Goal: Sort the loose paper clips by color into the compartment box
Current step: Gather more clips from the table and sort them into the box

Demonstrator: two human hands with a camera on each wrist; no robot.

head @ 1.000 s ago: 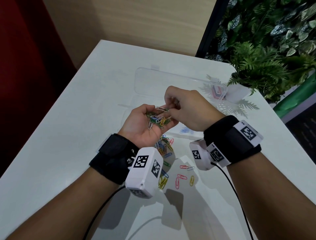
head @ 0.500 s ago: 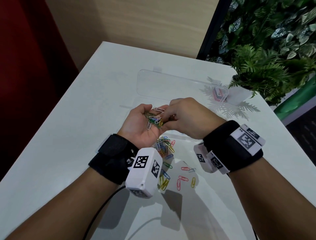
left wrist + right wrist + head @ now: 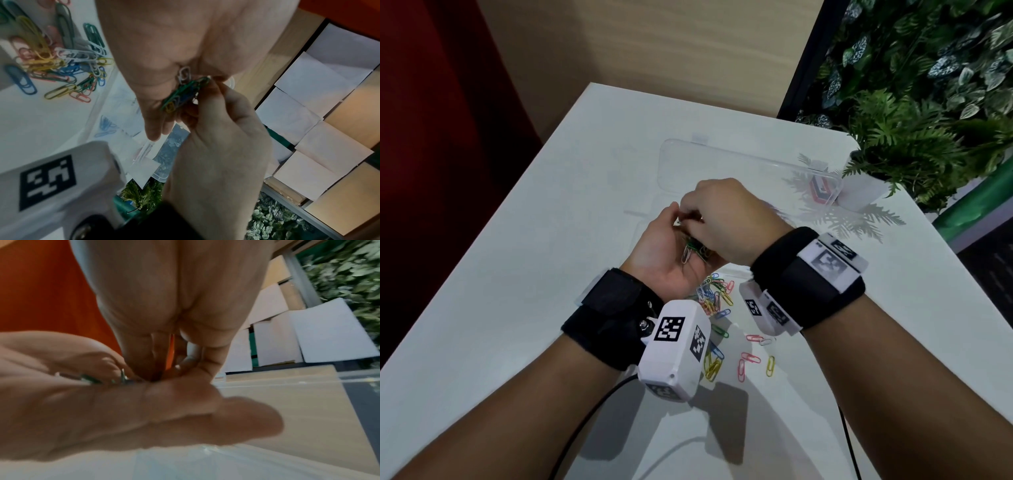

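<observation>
My left hand lies palm up above the table, cupped round a small bunch of mixed paper clips, with green, blue, yellow and silver ones showing. My right hand reaches over it from the right, and its fingertips pinch a green clip in the bunch. The clear compartment box stands open just behind the hands, its base mostly hidden by them. One compartment holds blue clips. A pile of loose colored clips lies on the white table under my wrists.
More stray clips lie nearer to me, between my forearms. A potted plant in a white pot stands at the back right beside the box lid. Cables run from both wrist cameras toward the table's near edge.
My right hand has come down and left over the left palm and now covers most of the bunch. The left hand has barely moved.
</observation>
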